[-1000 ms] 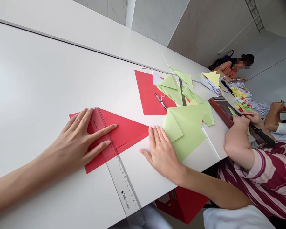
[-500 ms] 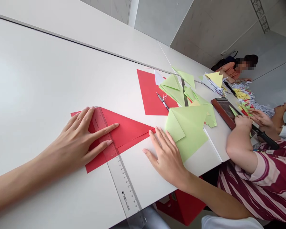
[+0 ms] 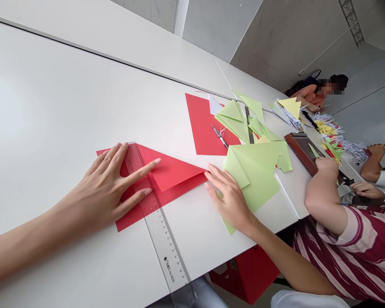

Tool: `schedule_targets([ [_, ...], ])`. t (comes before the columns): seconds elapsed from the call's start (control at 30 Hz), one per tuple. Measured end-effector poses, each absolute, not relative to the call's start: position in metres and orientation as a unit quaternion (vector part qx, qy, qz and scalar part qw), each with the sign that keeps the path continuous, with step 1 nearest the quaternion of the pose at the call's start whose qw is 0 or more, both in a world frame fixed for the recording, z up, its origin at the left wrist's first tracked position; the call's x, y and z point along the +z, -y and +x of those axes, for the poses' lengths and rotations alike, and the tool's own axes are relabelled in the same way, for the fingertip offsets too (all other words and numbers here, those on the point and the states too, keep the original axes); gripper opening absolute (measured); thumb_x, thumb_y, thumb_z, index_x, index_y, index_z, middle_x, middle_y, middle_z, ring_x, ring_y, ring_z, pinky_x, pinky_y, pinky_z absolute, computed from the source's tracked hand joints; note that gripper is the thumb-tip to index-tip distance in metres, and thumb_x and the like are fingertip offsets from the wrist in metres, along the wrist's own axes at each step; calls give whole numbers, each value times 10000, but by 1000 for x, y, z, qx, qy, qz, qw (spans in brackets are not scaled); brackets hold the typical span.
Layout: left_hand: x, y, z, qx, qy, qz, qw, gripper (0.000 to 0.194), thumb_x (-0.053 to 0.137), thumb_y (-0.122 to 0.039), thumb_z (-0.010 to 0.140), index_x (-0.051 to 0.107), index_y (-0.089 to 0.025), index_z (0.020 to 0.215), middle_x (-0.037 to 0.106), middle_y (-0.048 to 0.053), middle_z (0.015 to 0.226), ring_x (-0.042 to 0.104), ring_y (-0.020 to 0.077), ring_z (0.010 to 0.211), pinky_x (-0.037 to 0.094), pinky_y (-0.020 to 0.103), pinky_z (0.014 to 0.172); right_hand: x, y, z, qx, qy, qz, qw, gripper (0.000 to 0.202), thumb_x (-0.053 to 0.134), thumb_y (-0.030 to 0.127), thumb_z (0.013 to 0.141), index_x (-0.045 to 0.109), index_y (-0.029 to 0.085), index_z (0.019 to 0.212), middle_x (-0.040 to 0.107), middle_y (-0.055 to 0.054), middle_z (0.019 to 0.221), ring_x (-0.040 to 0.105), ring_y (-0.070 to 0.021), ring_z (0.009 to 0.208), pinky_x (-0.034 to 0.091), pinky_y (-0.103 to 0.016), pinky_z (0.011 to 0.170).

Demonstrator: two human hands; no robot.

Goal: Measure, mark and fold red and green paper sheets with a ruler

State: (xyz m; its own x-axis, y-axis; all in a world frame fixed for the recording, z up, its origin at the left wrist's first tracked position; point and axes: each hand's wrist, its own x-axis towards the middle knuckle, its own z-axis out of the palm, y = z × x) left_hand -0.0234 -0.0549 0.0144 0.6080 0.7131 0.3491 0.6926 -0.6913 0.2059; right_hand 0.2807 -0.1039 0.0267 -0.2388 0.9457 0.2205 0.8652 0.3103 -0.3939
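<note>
Tabletop (image 3: 67,94), white and seamed, bears folded red paper (image 3: 176,171); grey wall (image 3: 269,47) beyond.

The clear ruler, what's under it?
Folded red paper and white table show through the clear ruler. The left hand covers parts of its upper half, hiding what's beneath.

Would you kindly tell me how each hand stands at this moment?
Left hand: open, spread over the clear ruler and red paper.
Right hand: at the red paper's pointed tip; whether it is pinching it cannot be told.
</note>
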Motion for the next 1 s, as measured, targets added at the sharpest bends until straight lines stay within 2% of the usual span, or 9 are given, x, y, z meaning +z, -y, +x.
schedule_targets([
  [0.1, 10, 55, -26, 196, -411, 889, 51, 840, -54, -626, 965, 602, -221, 1300, 462, 33, 1496, 133, 399, 1501, 321, 713, 1090, 34, 89, 291, 188, 749, -579, 260, 353, 455, 285, 994, 698, 198, 1236, 663, -65, 1324, 545, -225, 1311, 466, -460, 1109],
  [0.23, 11, 54, -26, 178, -426, 884, 75, 901, -83, -662, 937, 666, -227, 1187, 423, 36, 1521, 100, 398, 1509, 279, 704, 1128, 40, 71, 300, 219, 725, -587, 287, 320, 520, 234, 937, 734, 227, 1174, 719, -58, 1223, 602, -232, 1206, 529, -445, 1030],
  [0.4, 18, 56, -23, 178, -441, 876, 78, 647, 107, -564, 996, 579, -289, 1344, 477, 56, 1481, 218, 414, 1481, 287, 728, 1123, 43, 57, 304, 229, 728, -575, 293, 272, 552, 189, 892, 776, 216, 1045, 739, -59, 1157, 615, -230, 1185, 499, -426, 1059],
  [0.5, 17, 57, -21, 187, -446, 873, 70, 521, 235, -496, 998, 454, -357, 1450, 522, 67, 1432, 280, 414, 1461, 295, 709, 1128, 46, 55, 304, 239, 734, -560, 300, 331, 512, 155, 896, 739, 199, 1132, 742, -58, 1125, 661, -201, 1094, 522, -389, 1024],
  [0.6, 12, 57, -22, 185, -440, 876, 67, 522, 292, -494, 984, 390, -385, 1484, 517, 64, 1434, 279, 418, 1461, 288, 691, 1136, 49, 55, 303, 249, 746, -543, 295, 373, 531, 140, 883, 698, 214, 1209, 735, -43, 1121, 685, -181, 986, 544, -375, 982],
  [0.73, 10, 57, -22, 190, -445, 873, 59, 506, 274, -495, 987, 434, -383, 1454, 511, 52, 1448, 260, 417, 1469, 266, 688, 1139, 48, 54, 288, 225, 798, -493, 265, 466, 634, 245, 907, 589, 249, 1371, 639, -51, 1349, 602, -213, 1224, 481, -394, 1079],
  [0.83, 10, 60, -21, 172, -447, 876, 57, 563, 244, -521, 996, 385, -301, 1494, 420, 88, 1531, 236, 406, 1480, 269, 650, 1151, 45, 54, 268, 160, 862, -422, 230, 528, 563, 294, 980, 446, 246, 1492, 473, -62, 1527, 435, -201, 1415, 388, -396, 1168],
  [0.9, 7, 62, -20, 175, -460, 870, 31, 687, 232, -584, 989, 269, -188, 1549, 314, 155, 1586, 219, 396, 1488, 268, 606, 1170, 40, 56, 255, 115, 896, -383, 194, 453, 423, 244, 1037, 447, 262, 1488, 403, -51, 1571, 376, -182, 1453, 360, -408, 1188],
  [1.0, 0, 64, -21, 183, -470, 863, -6, 858, 224, -664, 965, 183, -39, 1551, 236, 228, 1599, 187, 375, 1501, 260, 549, 1196, 33, 58, 245, 74, 917, -364, 145, 502, 293, 115, 1031, 469, 280, 1471, 380, -32, 1579, 316, -196, 1484, 364, -459, 1187],
])
